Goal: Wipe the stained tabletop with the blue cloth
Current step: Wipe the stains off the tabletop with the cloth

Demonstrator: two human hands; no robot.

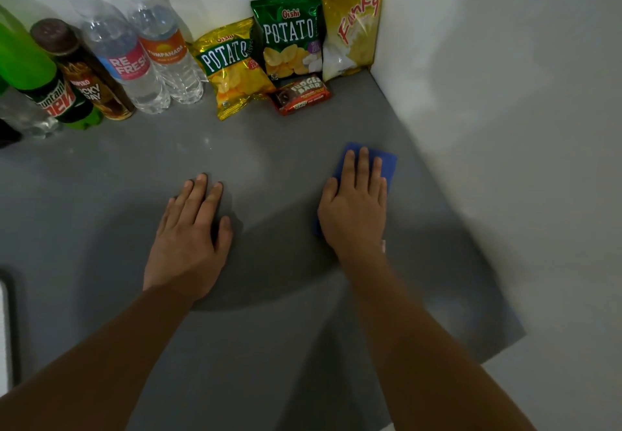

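Note:
The blue cloth (387,164) lies flat on the grey tabletop (269,161), right of centre and near the white side wall. My right hand (355,205) presses down on it with fingers stretched out, so only the cloth's far edge and a sliver by my thumb show. My left hand (192,232) rests palm down on the bare tabletop to the left, fingers slightly apart, holding nothing. No clear stain is visible on the dim grey surface.
Along the back wall stand several bottles (134,60) at left and snack bags (289,40) with a chocolate bar (299,94) toward the corner. The white side wall (505,127) borders the table on the right. A dark-rimmed white object (5,329) sits at the left edge.

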